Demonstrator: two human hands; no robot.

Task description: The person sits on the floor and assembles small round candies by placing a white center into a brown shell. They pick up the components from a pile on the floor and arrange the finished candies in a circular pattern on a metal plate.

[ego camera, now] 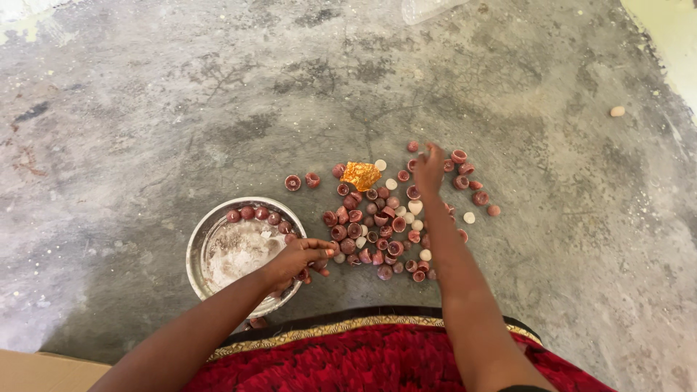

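Note:
Several small reddish-brown clay cups (377, 231) lie scattered on the grey concrete floor, mixed with a few small white pieces (414, 207). My right hand (429, 168) reaches to the far side of the pile, its fingers closing on a cup there. My left hand (296, 260) rests over the right rim of a round metal bowl (197, 243), fingers pinched around a small clay cup. The bowl holds whitish liquid and a row of clay cups (255, 213) along its far rim. A crumpled orange-gold wrapper (361, 175) lies at the back of the pile.
Two lone clay cups (302, 181) sit left of the wrapper. A small pale lump (617, 111) lies far right, and a clear plastic item (428, 7) at the top edge. A red cloth with gold border (377, 356) covers my lap; a cardboard edge (36, 370) is bottom left.

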